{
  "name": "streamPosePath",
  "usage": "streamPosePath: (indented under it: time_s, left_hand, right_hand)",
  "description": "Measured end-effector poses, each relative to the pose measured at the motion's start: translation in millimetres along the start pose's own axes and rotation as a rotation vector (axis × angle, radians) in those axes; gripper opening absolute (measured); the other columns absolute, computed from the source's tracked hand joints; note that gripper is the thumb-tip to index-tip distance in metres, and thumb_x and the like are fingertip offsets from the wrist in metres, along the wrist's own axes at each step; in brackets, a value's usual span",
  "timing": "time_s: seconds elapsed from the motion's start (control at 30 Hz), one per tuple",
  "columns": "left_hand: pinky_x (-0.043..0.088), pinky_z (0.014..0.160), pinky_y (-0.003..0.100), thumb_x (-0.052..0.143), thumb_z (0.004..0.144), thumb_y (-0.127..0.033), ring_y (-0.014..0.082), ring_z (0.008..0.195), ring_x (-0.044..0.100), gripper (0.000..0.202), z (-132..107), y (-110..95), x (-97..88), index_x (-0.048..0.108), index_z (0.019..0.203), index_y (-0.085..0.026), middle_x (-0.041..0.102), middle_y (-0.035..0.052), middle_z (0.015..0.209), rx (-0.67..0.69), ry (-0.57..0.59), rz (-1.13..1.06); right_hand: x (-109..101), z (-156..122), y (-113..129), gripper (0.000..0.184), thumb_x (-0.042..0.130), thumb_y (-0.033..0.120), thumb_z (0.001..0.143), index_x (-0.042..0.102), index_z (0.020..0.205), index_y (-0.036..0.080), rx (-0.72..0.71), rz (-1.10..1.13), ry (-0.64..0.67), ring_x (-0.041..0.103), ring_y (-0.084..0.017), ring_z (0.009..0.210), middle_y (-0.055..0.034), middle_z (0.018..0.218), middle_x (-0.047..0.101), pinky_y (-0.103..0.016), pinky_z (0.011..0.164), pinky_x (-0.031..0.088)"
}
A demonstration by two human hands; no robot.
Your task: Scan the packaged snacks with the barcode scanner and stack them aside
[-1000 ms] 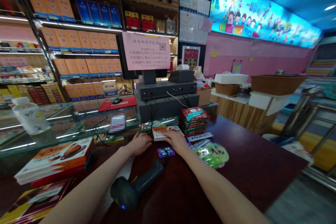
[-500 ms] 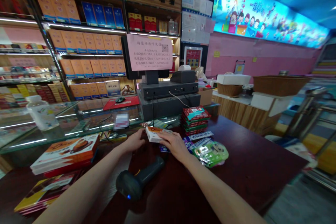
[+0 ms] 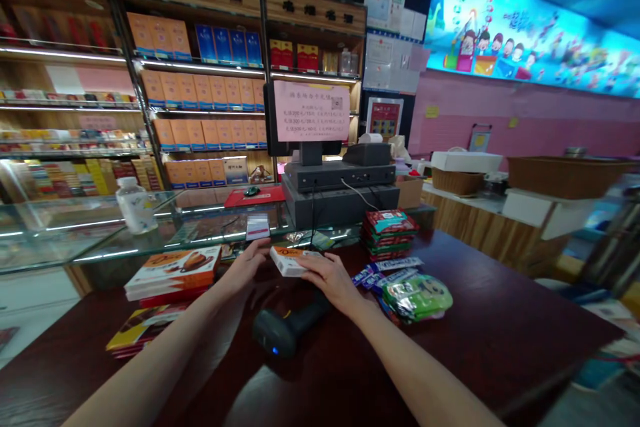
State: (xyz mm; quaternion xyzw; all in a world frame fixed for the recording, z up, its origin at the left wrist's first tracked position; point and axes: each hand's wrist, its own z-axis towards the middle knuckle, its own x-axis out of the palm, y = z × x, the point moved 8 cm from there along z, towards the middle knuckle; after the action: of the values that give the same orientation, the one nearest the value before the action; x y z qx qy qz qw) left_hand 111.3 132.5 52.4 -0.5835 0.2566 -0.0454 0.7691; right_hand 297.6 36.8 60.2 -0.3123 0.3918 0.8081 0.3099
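A small white and orange box (image 3: 289,259) is lifted a little above the dark red counter (image 3: 500,327), near the glass case. My right hand (image 3: 327,279) grips its right end, fingers curled over the top. At the box's left end, my left hand (image 3: 249,260) touches it with fingers stretched out. A dark handheld barcode scanner (image 3: 287,328) lies on the counter just below both hands.
Snack packets (image 3: 415,293) and a stack of red and green packs (image 3: 390,232) lie to the right. Flat orange boxes (image 3: 173,272) are stacked at the left. Behind stand a glass display case (image 3: 100,233), a till with a screen (image 3: 320,173) and stocked shelves.
The white and orange box has come up off the counter and moved left and nearer between my hands. The view has swung to the left.
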Motion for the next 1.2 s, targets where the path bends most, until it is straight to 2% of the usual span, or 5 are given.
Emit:
streamPosePath:
  time_s: [0.2, 0.53, 0.7, 0.93, 1.2]
  left_hand:
    - [0.048, 0.105, 0.045, 0.044, 0.078, -0.029, 0.0244, 0.113, 0.067, 0.061, -30, -24, -28.6, 0.046, 0.136, -0.014, 0.07, 0.0107, 0.125, 0.078, -0.087, 0.203]
    - [0.045, 0.106, 0.043, 0.048, 0.085, -0.033, 0.0243, 0.116, 0.064, 0.059, -75, -28, -58.7, 0.048, 0.142, -0.019, 0.072, 0.0078, 0.121, 0.173, -0.238, 0.46]
    - [0.045, 0.105, 0.044, 0.057, 0.085, -0.035, 0.0261, 0.114, 0.064, 0.048, -87, -29, -59.6, 0.06, 0.132, -0.023, 0.072, 0.0072, 0.12, 0.255, -0.297, 0.658]
    - [0.025, 0.117, 0.055, 0.053, 0.092, -0.036, 0.0268, 0.124, 0.058, 0.031, -98, -28, -56.5, 0.066, 0.12, -0.032, 0.071, 0.0039, 0.124, 0.231, -0.391, 0.864]
    - [0.017, 0.12, 0.054, 0.049, 0.096, -0.038, 0.0269, 0.121, 0.06, 0.031, -104, -31, -56.9, 0.066, 0.12, -0.031, 0.072, 0.0039, 0.12, 0.29, -0.408, 0.943]
  right_hand:
    - [6, 8, 22, 0.034, 0.049, 0.03, 0.102, 0.058, 0.135, 0.032, -0.022, -0.033, 0.003, 0.059, -0.018, 0.122, -0.002, 0.132, 0.067, -0.04, 0.109, 0.03]
    - [26, 17, 46, 0.038, 0.052, 0.024, 0.1, 0.055, 0.137, 0.024, -0.046, -0.159, -0.014, 0.058, -0.022, 0.117, -0.0056, 0.13, 0.067, -0.037, 0.096, 0.041]
    - [36, 23, 50, 0.039, 0.048, 0.019, 0.1, 0.055, 0.137, 0.027, -0.011, -0.147, 0.019, 0.059, -0.023, 0.118, -0.0062, 0.131, 0.066, -0.038, 0.095, 0.044]
    - [51, 25, 44, 0.056, 0.048, 0.009, 0.092, 0.046, 0.145, 0.026, -0.005, -0.016, 0.088, 0.052, -0.02, 0.133, -0.0059, 0.146, 0.055, -0.041, 0.107, 0.043]
    - [28, -8, 25, 0.056, 0.046, 0.017, 0.093, 0.042, 0.149, 0.023, 0.036, 0.016, 0.155, 0.057, -0.023, 0.128, -0.0074, 0.142, 0.059, -0.042, 0.111, 0.04]
